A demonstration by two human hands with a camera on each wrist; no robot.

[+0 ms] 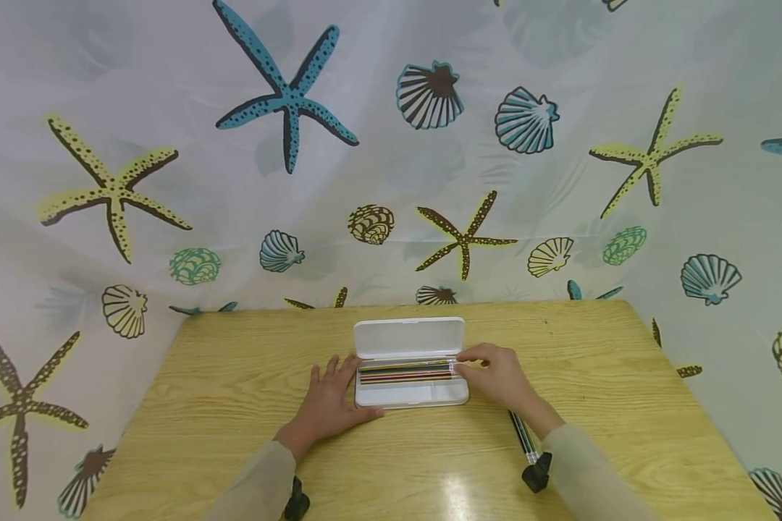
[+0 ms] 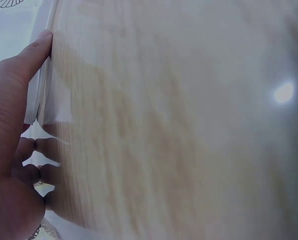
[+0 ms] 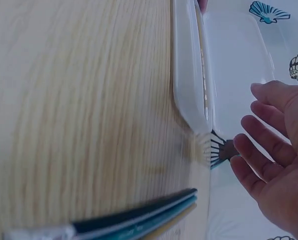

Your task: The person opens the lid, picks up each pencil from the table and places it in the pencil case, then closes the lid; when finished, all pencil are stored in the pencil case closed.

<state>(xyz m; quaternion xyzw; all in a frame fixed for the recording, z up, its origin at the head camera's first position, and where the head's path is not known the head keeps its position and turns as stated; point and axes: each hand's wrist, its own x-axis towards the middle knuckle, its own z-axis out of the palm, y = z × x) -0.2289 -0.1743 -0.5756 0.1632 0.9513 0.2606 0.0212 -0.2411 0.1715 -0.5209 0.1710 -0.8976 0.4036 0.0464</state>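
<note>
A white pencil case (image 1: pixel 394 394) lies with its lid (image 1: pixel 409 337) raised at the back. Inside, several pencils (image 1: pixel 404 372) in dark, red and yellow colours lie side by side, eraser ends to the right. My left hand (image 1: pixel 329 405) rests at the case's left end, fingers spread; its thumb (image 2: pixel 34 55) touches the front edge in the left wrist view. My right hand (image 1: pixel 498 373) is at the eraser ends, thumb and forefinger apart. In the right wrist view the right hand (image 3: pixel 284 150) has loosely extended fingers and nothing visible in them.
A few dark pencils (image 1: pixel 523 434) lie on the wooden table (image 1: pixel 234 376) beneath the right wrist, partly hidden by a black wrist device (image 1: pixel 536 472). Behind the table hangs a white cloth (image 1: pixel 391 166) printed with starfish and shells.
</note>
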